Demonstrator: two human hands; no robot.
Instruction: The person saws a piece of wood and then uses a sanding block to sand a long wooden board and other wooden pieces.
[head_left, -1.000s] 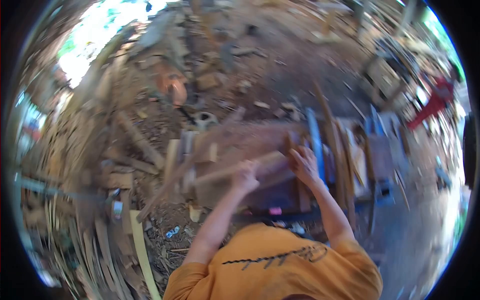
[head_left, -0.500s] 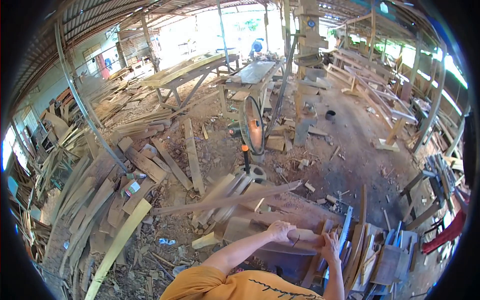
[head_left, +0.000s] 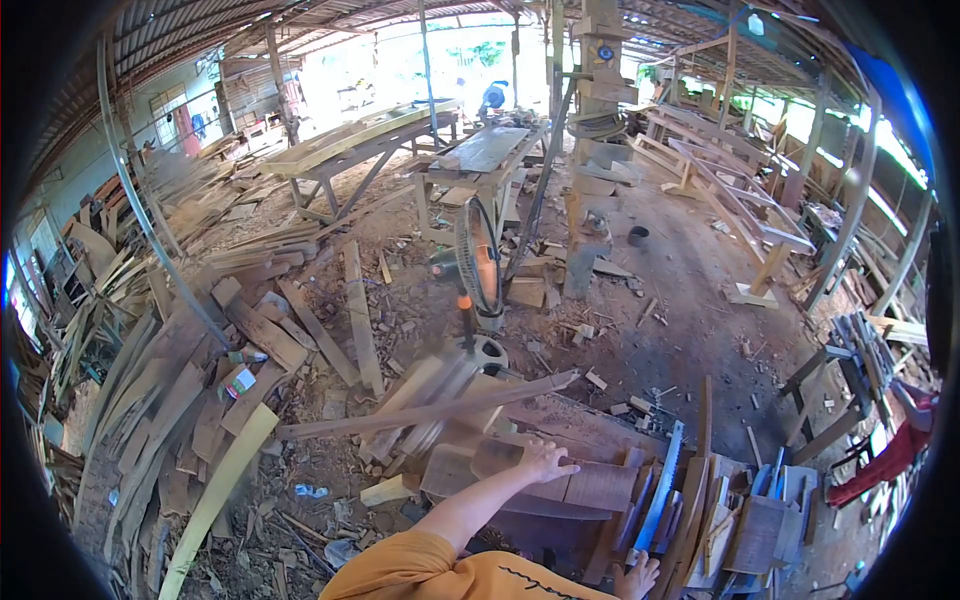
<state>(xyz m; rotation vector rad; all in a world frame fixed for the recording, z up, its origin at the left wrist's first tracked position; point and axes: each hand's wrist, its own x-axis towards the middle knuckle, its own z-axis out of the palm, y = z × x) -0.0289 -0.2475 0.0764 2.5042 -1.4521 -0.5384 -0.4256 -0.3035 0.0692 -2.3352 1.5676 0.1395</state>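
Observation:
My left hand (head_left: 545, 461) lies with its fingers apart at the edge of a brown wooden board (head_left: 600, 486), at the lower middle of the view. More dark planks lie under and beside that board. Lower down on the right, my right hand (head_left: 637, 577) has its fingers spread and holds nothing visible. It is just below the near end of a long blue saw blade (head_left: 660, 490), which stands up toothed among narrow wood strips right of the board.
Upright offcuts (head_left: 765, 530) stand to the right. A long thin plank (head_left: 430, 408) crosses in front of the board, with a pedestal fan (head_left: 478, 262) beyond it. Piled timber (head_left: 190, 400) covers the left floor. A work table (head_left: 485, 150) stands farther back.
Both hands were on a wood piece over the bench. My right hand has left it and moved down toward the saw's near end; my left hand has loosened and flattened. The view has shifted slightly.

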